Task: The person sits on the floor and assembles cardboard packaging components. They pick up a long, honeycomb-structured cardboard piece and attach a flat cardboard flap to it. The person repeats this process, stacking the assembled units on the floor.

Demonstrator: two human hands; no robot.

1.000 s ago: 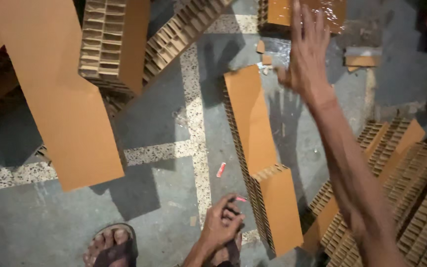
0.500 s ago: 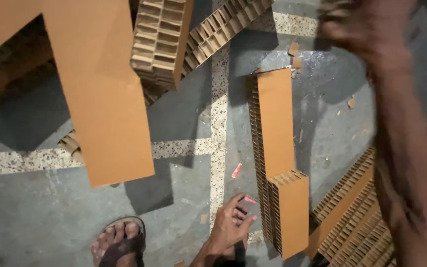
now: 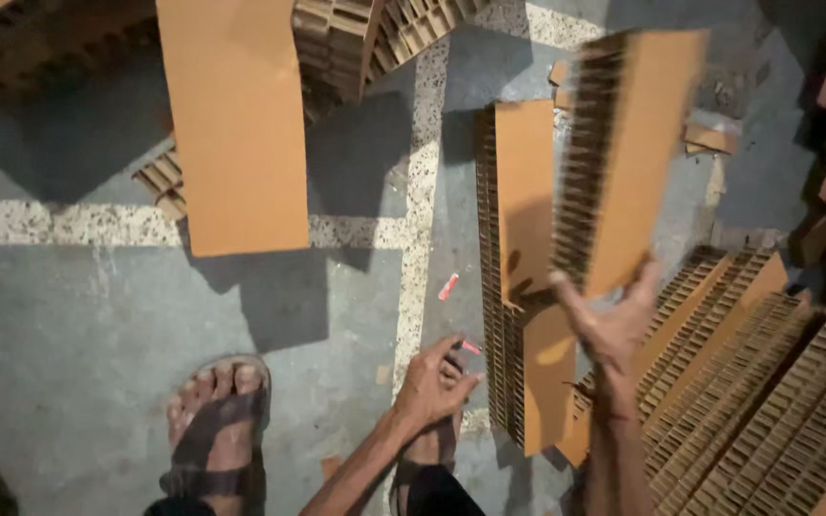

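Note:
My right hand (image 3: 612,323) grips the lower end of a thick honeycomb cardboard block (image 3: 628,153) and holds it up, tilted and blurred. Beneath it a long cardboard block (image 3: 520,191) lies on the floor, with a second block (image 3: 535,382) end to end with it. My left hand (image 3: 435,380) hangs lower, fingers curled around a small dark and red object (image 3: 464,350); what it is I cannot tell.
A big flat cardboard sheet (image 3: 236,124) leans at the upper left over stacked honeycomb pieces (image 3: 346,38). More honeycomb blocks (image 3: 767,382) pile at the right. A small red scrap (image 3: 447,287) lies on the grey floor. My sandalled left foot (image 3: 214,420) stands at the bottom.
My right hand, stretched far out a second ago, has come back towards me and now holds a cardboard block lifted above the floor. The left hand has barely moved.

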